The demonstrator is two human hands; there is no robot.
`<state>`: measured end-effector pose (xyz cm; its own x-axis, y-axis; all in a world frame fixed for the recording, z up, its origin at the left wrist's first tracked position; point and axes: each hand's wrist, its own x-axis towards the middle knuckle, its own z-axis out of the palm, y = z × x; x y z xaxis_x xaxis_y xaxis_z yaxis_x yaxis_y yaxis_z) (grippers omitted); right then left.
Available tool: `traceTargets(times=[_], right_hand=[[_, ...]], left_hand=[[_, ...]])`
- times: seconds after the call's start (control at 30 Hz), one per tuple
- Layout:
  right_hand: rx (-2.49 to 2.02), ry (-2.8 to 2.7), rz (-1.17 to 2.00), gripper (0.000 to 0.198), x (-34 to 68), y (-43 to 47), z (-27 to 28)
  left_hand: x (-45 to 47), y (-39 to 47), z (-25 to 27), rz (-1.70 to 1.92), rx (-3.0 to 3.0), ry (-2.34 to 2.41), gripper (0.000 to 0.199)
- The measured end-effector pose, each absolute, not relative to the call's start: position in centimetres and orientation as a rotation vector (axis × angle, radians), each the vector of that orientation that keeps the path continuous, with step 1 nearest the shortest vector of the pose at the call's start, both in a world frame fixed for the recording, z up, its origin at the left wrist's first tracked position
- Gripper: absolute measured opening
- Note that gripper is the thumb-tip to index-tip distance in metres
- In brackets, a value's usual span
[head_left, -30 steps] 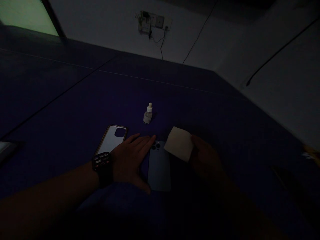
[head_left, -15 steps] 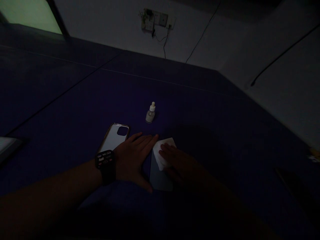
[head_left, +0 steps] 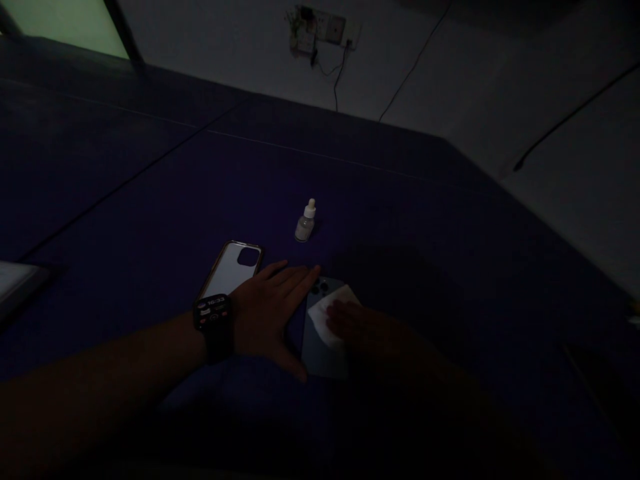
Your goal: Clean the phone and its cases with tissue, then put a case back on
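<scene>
A smartphone [head_left: 321, 359] lies back up on the dark blue table, its camera lenses showing at the far end. My left hand [head_left: 265, 313] is flat with fingers stretched out; its fingertips and thumb rest along the phone's left edge. A white wipe [head_left: 324, 313] is under the fingers of my right hand [head_left: 367, 328], which presses it onto the phone's back. Part of the phone's right side is hidden by this hand and shadow. Left of the phone, a phone case [head_left: 231, 270] with a camera cutout lies partly behind my left hand.
A small dropper bottle [head_left: 305, 227] stands upright beyond the phone. A pale box-like object [head_left: 20, 283] sits at the left edge. Sockets [head_left: 327, 28] with plugs and cables are on the wall behind the table. The room is very dim.
My right hand has slid the wipe toward me and a little right along the phone, uncovering the camera lenses. My left hand stays beside the phone; the view has shifted slightly.
</scene>
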<state>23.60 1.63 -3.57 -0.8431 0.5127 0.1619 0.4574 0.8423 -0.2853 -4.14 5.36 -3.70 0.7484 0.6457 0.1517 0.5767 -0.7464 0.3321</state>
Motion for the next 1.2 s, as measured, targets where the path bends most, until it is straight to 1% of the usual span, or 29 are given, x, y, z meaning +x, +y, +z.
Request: traceTargets(times=[0.17,0.33,0.47,0.63,0.83,1.0,1.13,1.2], right_hand=[[-0.547,-2.857,0.482,0.050,23.6,1.0,-3.0],[-0.732,-2.855,0.461,0.054,23.8,0.6,-1.9],[-0.674,-2.891,0.507,0.051,23.6,0.0,-1.2],[-0.796,-2.907,0.385,0.049,23.5,-0.1,-0.1],[-0.580,-2.878,0.440,0.042,22.6,-0.3,0.3],[-0.736,-2.898,0.376,0.047,23.4,-0.3,0.3],[-0.640,-2.888,0.436,0.046,23.4,-0.6,0.2],[-0.675,-2.889,0.418,0.046,23.3,-0.7,0.2]], left_hand=[[-4.1,5.3,-3.6,0.371,2.691,0.959,0.140],[-4.1,5.3,-3.7,0.355,2.697,0.966,0.140],[-4.1,5.2,-3.7,0.340,2.710,0.971,0.139],[-4.1,5.2,-3.5,0.355,2.747,0.976,0.137],[-4.3,5.3,-3.6,0.331,2.793,0.985,0.136],[-4.3,5.3,-3.6,0.329,2.799,0.969,0.135],[-4.2,5.3,-3.4,0.318,2.773,0.997,0.140],[-4.1,5.3,-3.4,0.317,2.766,1.002,0.141]])
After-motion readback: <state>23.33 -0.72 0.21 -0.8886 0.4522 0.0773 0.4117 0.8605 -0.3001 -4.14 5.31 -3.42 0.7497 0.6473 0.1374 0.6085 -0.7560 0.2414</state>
